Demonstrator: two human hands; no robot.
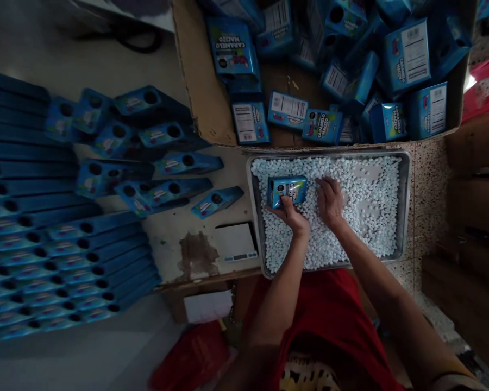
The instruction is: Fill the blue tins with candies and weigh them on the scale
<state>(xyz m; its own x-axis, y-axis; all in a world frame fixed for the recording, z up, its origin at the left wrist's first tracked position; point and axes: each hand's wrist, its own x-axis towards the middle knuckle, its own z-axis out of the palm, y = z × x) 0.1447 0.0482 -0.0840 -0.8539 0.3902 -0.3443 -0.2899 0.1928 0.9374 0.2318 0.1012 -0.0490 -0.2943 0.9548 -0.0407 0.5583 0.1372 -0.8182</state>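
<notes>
My left hand (294,218) is closed around a blue candy box (298,188), the thumb on its printed front. This box is held over the left part of a metal tray (406,206). Small, round, pale blue-white candies (375,241) cover most of the tray's bottom. Just right of the box, my right hand (330,202) reaches down among the candies, its fingers apart and loosely stretched. The fingertips are partly out of sight, and no held thing shows in them.
Behind the tray stands a large cardboard carton (209,103) of filled-looking blue boxes (407,54). To the left, several flat blue boxes (215,201) with round holes lie beside dense stacks (118,255). A small white scale (236,241) sits left of the tray. Scissors (140,41) lie farther back.
</notes>
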